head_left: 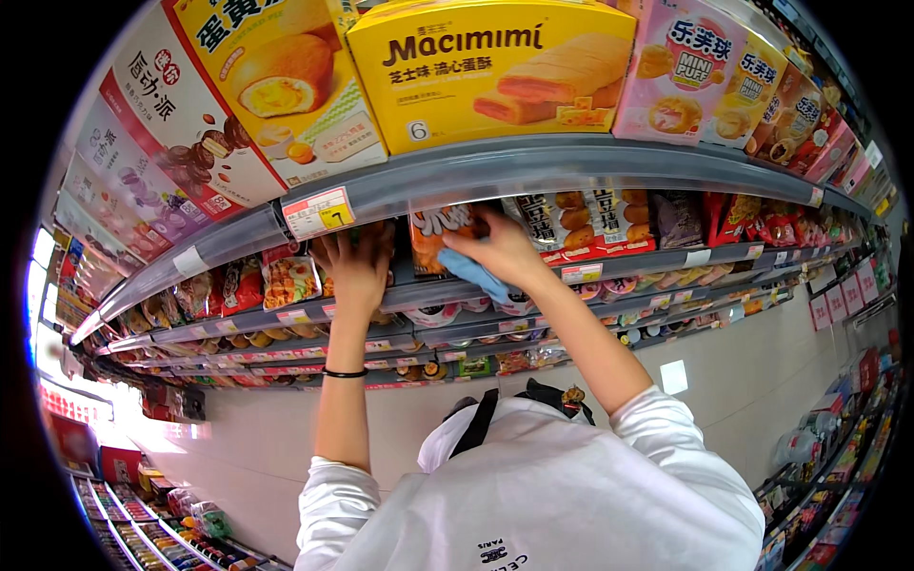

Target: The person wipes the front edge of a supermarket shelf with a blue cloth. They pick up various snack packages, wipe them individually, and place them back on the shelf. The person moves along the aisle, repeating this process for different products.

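Observation:
Both of my hands reach onto a shelf below the top row of boxes. My left hand (355, 268) rests with spread fingers on or against dark packets beside a noodle packet (291, 277); the fingertips are in shadow, so any hold is unclear. My right hand (503, 246) has a blue cloth (475, 273) between thumb and palm, and its fingers lie at the upper edge of an orange snack packet (427, 243). That packet stands upright on the shelf. Right of my right hand stand packets with pictures of brown buns (569, 221).
A yellow pastry box (493, 71) and other boxes line the shelf above, whose grey front edge (457, 168) overhangs my hands. Lower shelves with price tags run beneath. Behind is a tiled floor (264, 428), with more stocked shelving (835, 442) beyond.

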The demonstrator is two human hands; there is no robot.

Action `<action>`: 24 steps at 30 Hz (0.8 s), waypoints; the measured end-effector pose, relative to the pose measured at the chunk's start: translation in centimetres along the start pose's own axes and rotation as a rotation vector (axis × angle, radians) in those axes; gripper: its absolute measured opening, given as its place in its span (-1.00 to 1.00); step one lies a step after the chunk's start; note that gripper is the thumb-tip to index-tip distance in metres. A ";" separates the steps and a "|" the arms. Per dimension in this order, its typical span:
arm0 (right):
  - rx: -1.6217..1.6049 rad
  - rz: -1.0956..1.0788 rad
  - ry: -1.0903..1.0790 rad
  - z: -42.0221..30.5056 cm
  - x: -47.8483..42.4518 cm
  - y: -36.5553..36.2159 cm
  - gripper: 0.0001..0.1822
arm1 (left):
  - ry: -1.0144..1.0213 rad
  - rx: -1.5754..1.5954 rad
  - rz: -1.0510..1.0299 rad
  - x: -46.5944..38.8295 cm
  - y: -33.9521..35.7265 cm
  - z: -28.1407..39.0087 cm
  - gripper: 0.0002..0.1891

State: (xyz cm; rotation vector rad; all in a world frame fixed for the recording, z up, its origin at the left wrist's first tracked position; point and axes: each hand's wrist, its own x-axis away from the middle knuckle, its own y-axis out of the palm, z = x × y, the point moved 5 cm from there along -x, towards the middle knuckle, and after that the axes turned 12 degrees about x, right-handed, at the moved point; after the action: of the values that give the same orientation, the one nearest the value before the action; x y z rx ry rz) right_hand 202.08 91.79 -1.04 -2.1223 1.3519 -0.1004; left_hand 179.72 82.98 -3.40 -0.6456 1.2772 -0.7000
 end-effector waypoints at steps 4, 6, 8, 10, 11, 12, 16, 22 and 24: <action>-0.109 -0.177 0.067 2.9 -4.0 5.0 -0.38 | -0.105 -0.056 0.045 0.2 1.9 -0.9 -0.54; -0.206 -0.254 0.082 3.5 -4.2 6.4 -0.39 | -0.086 0.017 0.025 0.2 1.9 -0.9 -0.54; -0.146 -0.260 0.068 3.9 -4.6 6.3 -0.39 | -0.072 0.109 -0.023 0.1 1.4 -0.7 -0.55; -0.024 -0.260 0.093 1.2 -3.6 4.3 -0.34 | -0.013 0.193 -0.046 1.0 0.6 0.0 -0.55; 0.052 -0.160 0.055 1.5 -3.6 4.2 -0.33 | 0.012 0.232 -0.058 1.7 0.1 0.3 -0.55; 0.131 -0.048 0.017 2.3 -3.8 3.7 -0.32 | 0.020 0.281 -0.047 2.2 -0.7 1.8 -0.46; 0.294 0.103 -0.060 3.1 -5.2 2.5 -0.42 | 0.163 0.300 -0.207 4.8 -0.9 4.3 -0.32; 0.320 0.227 -0.060 2.2 -6.1 2.9 -0.48 | 0.211 0.294 -0.260 5.2 -0.4 4.3 -0.27; 0.330 0.210 -0.059 1.7 -6.0 3.5 -0.47 | 0.209 0.300 -0.264 5.3 -0.6 4.0 -0.26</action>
State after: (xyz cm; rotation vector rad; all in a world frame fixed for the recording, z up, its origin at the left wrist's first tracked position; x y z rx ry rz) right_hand 197.07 96.59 -2.76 -1.6905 1.4077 -0.1613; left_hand 184.37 78.68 -5.57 -0.5069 1.2547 -1.1778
